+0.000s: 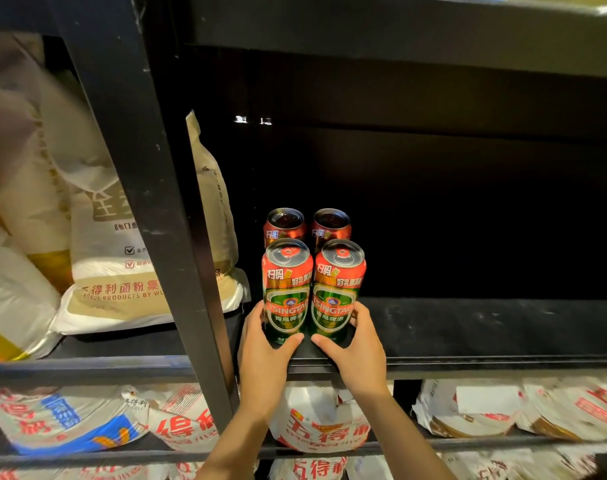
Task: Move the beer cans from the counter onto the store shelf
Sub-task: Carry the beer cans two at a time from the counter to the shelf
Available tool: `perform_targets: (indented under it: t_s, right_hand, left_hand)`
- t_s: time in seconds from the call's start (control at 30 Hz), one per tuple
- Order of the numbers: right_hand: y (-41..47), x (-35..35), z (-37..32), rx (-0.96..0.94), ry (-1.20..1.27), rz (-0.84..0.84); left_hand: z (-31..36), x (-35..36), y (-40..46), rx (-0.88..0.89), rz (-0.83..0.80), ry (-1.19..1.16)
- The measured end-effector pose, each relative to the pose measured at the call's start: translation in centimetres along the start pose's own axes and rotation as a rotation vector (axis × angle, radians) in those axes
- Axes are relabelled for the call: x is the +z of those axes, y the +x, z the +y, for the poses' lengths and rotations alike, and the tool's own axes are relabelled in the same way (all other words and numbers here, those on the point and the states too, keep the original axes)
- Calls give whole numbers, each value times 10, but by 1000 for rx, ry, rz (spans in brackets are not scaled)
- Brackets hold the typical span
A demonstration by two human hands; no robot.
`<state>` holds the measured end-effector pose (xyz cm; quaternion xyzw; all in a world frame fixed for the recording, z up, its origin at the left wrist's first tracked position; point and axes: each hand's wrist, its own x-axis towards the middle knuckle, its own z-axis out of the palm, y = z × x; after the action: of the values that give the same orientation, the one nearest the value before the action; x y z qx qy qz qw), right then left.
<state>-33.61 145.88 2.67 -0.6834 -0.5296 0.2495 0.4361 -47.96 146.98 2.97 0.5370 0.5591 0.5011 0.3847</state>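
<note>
We observe two bare forearms entering from six o'clock, each ending in a bare hand: the left hand and the right hand. We note no sleeve on either arm up to the frame edge. We find no glove, ring, watch or band on the wrists or fingers. Fingernails on the visible thumbs appear short and unpainted.

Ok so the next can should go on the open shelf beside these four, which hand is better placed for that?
Probably the right hand: it grips the right front Tsingtao can, next to the bare shelf. The left hand holds the left front can by the upright post.
</note>
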Motion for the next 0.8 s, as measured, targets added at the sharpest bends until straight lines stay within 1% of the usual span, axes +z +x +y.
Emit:
perform_targets:
  t_s: [0.17, 0.27, 0.33, 0.47, 0.8]
  right_hand:
    - [-2, -3, 0, -31, -13, -30]
    - [-1, -2, 3, -46, -43, -37]
    - [0, -1, 5, -54, -71, -41]
    - [2, 0, 6, -54, -118, -46]
    - [3, 2, 5, -38, -171, -42]
  left_hand:
    - [0, 0, -1, 48, 30, 45]
    - [0, -1, 0, 57, 19, 63]
    - [-1, 0, 0, 55, 29, 73]
    - [-3, 2, 0, 30, 65, 13]
    - [-5, 2, -4, 43, 70, 53]
